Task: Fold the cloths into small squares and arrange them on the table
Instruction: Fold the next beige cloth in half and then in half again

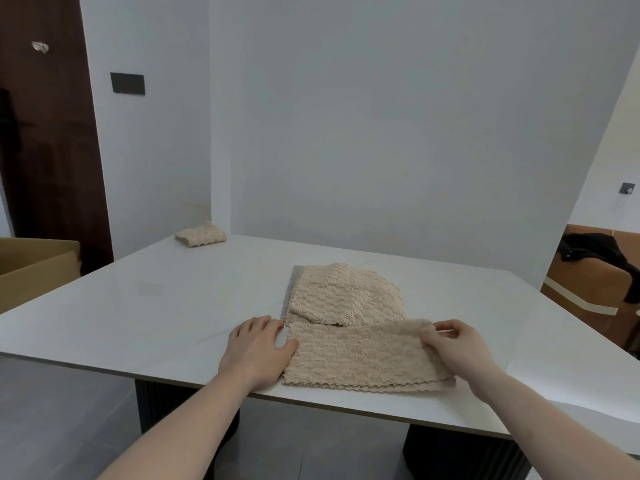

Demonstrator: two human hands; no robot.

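Observation:
A beige textured cloth (360, 358) lies folded into a long strip near the front edge of the white table (156, 306). My left hand (258, 348) rests flat at the strip's left end, thumb on the fabric. My right hand (453, 348) pinches the strip's right end and lifts it a little. Behind the strip lies a pile of beige cloths (343, 294) with a grey cloth (290, 292) showing under its left side. A small folded beige cloth (201, 235) sits at the table's far left corner.
A cardboard box (31, 268) stands off the table's left side. At the right, a brown chair (588, 292) carries a black garment (595, 252). A white wall runs close behind the table. The near table edge lies just below the strip.

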